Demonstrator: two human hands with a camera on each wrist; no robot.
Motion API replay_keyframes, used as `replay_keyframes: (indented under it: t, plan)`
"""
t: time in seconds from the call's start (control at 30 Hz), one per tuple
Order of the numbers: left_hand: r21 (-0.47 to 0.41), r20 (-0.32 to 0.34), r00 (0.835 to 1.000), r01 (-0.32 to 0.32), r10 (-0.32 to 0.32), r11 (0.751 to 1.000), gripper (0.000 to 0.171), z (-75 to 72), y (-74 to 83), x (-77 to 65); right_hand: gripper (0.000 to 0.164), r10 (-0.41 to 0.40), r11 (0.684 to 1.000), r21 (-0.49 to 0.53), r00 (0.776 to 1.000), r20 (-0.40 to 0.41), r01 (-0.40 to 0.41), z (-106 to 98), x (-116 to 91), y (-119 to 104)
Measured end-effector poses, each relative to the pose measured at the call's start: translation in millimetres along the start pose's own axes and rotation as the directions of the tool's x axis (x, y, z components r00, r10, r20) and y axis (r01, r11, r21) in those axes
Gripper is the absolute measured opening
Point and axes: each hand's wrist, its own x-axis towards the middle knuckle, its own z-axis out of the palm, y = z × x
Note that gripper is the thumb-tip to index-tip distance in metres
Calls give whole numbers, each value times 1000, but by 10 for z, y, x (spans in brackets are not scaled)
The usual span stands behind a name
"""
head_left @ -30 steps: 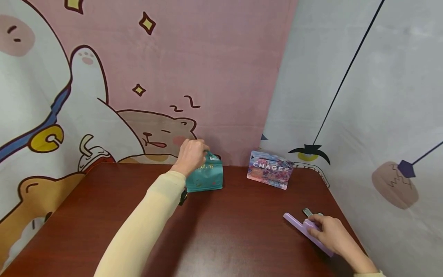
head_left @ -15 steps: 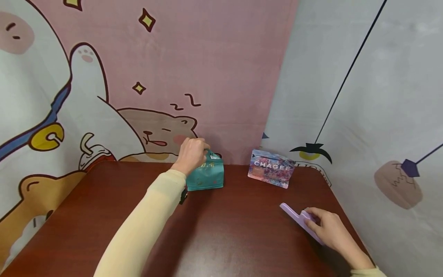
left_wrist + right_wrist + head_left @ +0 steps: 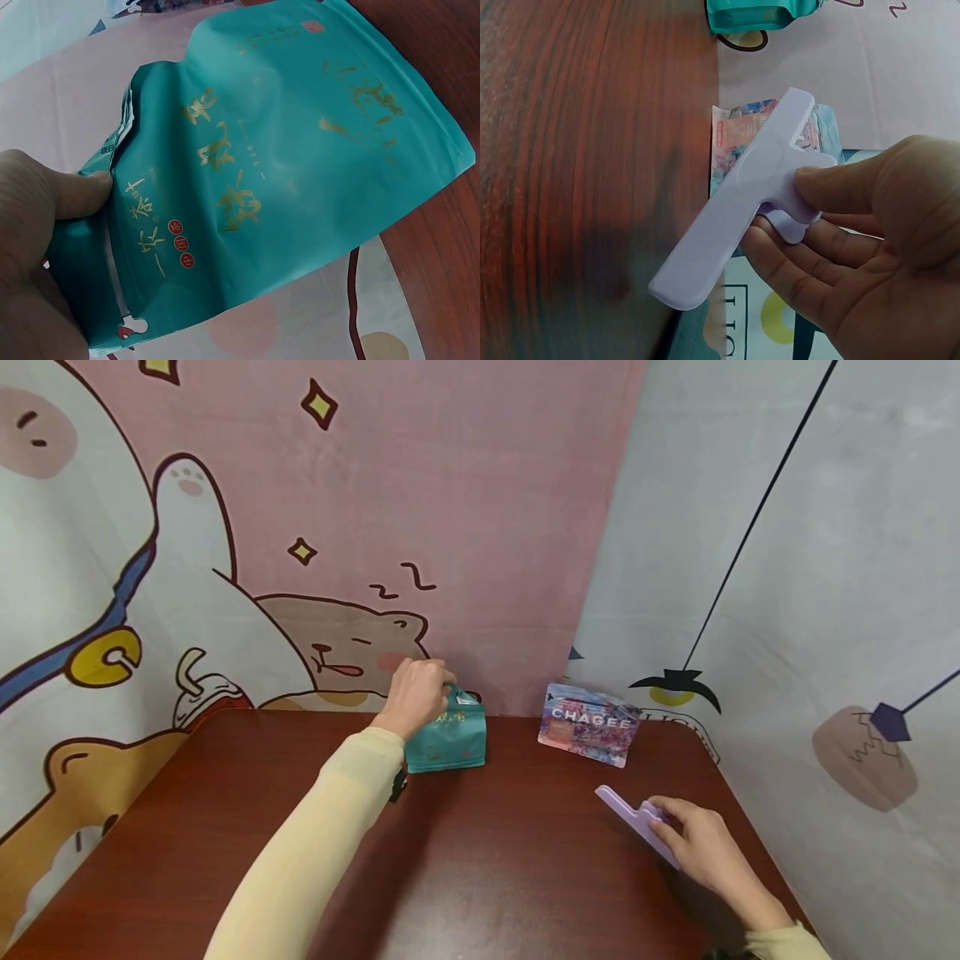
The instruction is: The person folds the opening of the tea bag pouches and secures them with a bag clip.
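Lilac clip (image 3: 626,814) held over the right side of the worktop (image 3: 487,868), teal pouch (image 3: 450,745) held near its back edge.
The right grip (image 3: 701,847) pinches the clip's handle between thumb and fingers, the long bar slanting forward and left; the left grip (image 3: 415,700) pinches the folded top of the pouch, thumb against the gold-lettered front. Between clip and patterned backdrop (image 3: 510,527), a CHAGEE packet (image 3: 588,728) sits slightly tilted, well apart from the pouch.
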Motion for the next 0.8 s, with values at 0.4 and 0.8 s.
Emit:
replay_keyframes:
  t: [0.4, 0.8]
  plan:
    - [-3, 4, 1000, 4, -4, 1000, 24, -8, 3, 3, 27, -19, 1000, 15, 998, -54, 20, 28, 94, -81]
    - [5, 20, 1000, 9, -9, 1000, 33, -20, 13, 19, 29, -24, 997, 68, 998, -57, 28, 81, 212, -199]
